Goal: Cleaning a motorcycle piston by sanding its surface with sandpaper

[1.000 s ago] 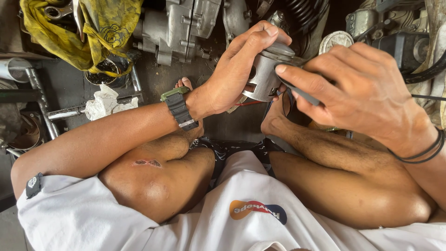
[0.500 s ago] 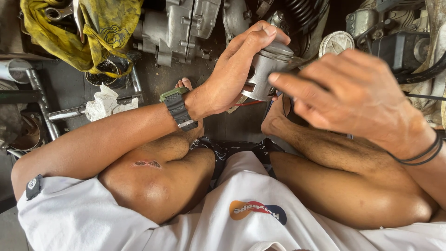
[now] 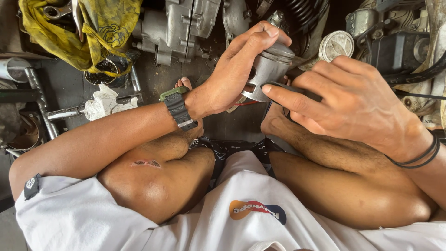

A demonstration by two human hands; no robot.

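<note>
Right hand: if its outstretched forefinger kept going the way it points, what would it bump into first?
The right hand points left, its forefinger tip already at the skirt of the grey metal piston held by the left hand. It would likely meet the piston first.

warm daylight, sharp, soft shadows.

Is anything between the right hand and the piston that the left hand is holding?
Only a thin dark tool gripped in the right hand; its tip meets the lower edge of the metal piston. The left hand wraps the piston's far side, out of the way.
</note>
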